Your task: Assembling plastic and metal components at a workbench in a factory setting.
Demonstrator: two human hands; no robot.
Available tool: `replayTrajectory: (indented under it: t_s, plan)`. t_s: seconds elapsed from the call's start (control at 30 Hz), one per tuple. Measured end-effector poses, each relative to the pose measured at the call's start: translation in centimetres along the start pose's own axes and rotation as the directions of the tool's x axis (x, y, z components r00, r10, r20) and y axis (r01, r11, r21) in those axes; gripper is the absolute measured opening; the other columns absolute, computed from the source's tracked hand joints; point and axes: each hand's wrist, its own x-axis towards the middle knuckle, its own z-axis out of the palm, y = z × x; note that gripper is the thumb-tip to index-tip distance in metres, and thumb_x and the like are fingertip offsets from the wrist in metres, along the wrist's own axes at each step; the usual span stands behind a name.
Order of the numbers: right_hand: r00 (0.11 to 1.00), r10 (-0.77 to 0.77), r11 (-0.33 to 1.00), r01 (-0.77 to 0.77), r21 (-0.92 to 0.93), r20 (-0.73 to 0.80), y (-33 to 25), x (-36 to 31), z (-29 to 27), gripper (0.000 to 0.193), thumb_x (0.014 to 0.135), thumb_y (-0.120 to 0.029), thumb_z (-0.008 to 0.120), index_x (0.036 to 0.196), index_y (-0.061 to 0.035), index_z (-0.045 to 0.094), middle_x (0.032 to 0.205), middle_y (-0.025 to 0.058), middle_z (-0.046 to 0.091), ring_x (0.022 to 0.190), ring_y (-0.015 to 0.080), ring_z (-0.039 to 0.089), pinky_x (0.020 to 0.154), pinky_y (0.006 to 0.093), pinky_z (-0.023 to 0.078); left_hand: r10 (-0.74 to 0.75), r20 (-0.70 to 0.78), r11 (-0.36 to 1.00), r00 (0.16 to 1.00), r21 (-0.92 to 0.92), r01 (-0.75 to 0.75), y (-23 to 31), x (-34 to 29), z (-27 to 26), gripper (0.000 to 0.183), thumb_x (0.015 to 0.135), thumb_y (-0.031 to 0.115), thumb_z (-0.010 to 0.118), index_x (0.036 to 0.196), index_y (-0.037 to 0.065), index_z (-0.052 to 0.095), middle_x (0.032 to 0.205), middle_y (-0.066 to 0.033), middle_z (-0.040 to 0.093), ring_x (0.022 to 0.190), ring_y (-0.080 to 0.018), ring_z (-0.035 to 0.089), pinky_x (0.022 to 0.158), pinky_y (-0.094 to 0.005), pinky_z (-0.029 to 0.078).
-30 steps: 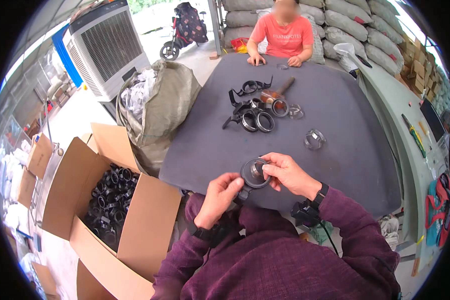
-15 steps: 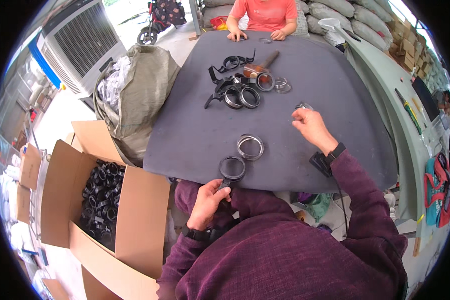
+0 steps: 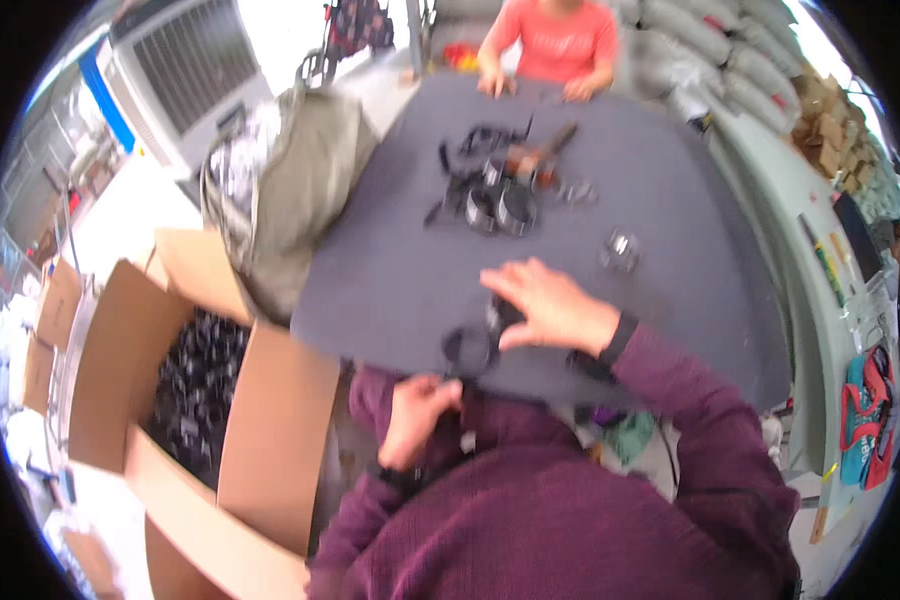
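Observation:
My left hand [image 3: 417, 415], at the table's near edge, pinches the tab of a black ring clamp [image 3: 467, 347], whose round loop lies out over the tabletop. To the right, my right hand [image 3: 558, 308] is held over a metal ring [image 3: 498, 312] with thumb and fingers spread apart. The hand partly covers that ring, and blur hides whether the fingers touch it. Farther off on the right lies a small shiny metal ring [image 3: 620, 250], apart from both hands.
Black clamps and rings [image 3: 495, 205] are heaped mid-table beside a hammer [image 3: 535, 160]. A cardboard box [image 3: 270, 430] of black parts stands at left, near a sack [image 3: 305, 190]. A person in a coral shirt [image 3: 550, 45] sits across the grey table [image 3: 390, 290].
My right hand has moved left and nearer, from beside the small shiny metal ring to the near metal ring, its fingers spreading. My left hand keeps the clamp. The view has shifted and blurred.

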Motion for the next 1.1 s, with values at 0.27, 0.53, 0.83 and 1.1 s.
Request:
replayTrajectory:
  t_s: [0.27, 0.53, 0.83, 1.1]
  plan:
    - [0.993, 0.033, 0.988, -0.015, -0.156, 0.114, -1.8, 1.8, 1.1, 0.077, 0.062, -0.025, 0.082, 0.131, -0.0093, 0.050, 0.121, 0.0155, 0.053, 0.111, 0.0348, 0.048, 0.092, 0.0432, 0.046, 0.048, -0.012, 0.998, 0.999, -0.049, -0.048, 0.3, 0.0, 0.2, 0.022, 0.091, 0.018, 0.062, 0.077, 0.001, 0.062, 0.068, -0.0047, 0.063, 0.065, -0.0104, 0.057, 0.064, -0.0263, 0.045]
    - [1.000, 0.027, 0.999, -0.027, 0.026, -0.003, -0.9, 1.9, -0.2, 0.073, 0.060, -0.028, 0.084, 0.123, -0.0053, 0.054, 0.109, 0.0134, 0.052, 0.107, 0.0330, 0.047, 0.088, 0.0416, 0.045, 0.057, -0.011, 0.940, 0.998, -0.335, -0.057, 2.1, 0.0, 0.3, 0.021, 0.094, 0.020, 0.058, 0.081, 0.003, 0.060, 0.072, -0.0029, 0.062, 0.071, -0.0108, 0.056, 0.070, -0.0256, 0.043]
    - [0.970, 0.102, 0.961, -0.039, 0.273, -0.219, -0.2, 0.7, 0.0, 0.054, 0.067, -0.021, 0.079, 0.114, -0.0051, 0.057, 0.103, 0.0156, 0.054, 0.088, 0.0333, 0.058, 0.074, 0.0427, 0.050, 0.193, 0.013, 0.934, 0.981, -0.308, -0.179, 4.1, 2.0, 2.4, 0.026, 0.096, 0.022, 0.052, 0.086, 0.001, 0.062, 0.080, -0.0080, 0.065, 0.075, -0.0161, 0.061, 0.073, -0.0281, 0.047]
    - [0.969, 0.092, 0.942, -0.009, 0.336, -0.231, 0.0, -0.2, 1.8, 0.044, 0.067, -0.008, 0.077, 0.104, 0.0001, 0.055, 0.099, 0.0143, 0.054, 0.075, 0.0301, 0.057, 0.066, 0.0374, 0.049, 0.013, 0.086, 0.882, 0.996, -0.471, 0.029, 5.6, 4.0, 4.1, 0.033, 0.098, 0.028, 0.052, 0.110, -0.003, 0.057, 0.098, -0.0096, 0.064, 0.084, -0.0185, 0.066, 0.074, -0.0304, 0.051]
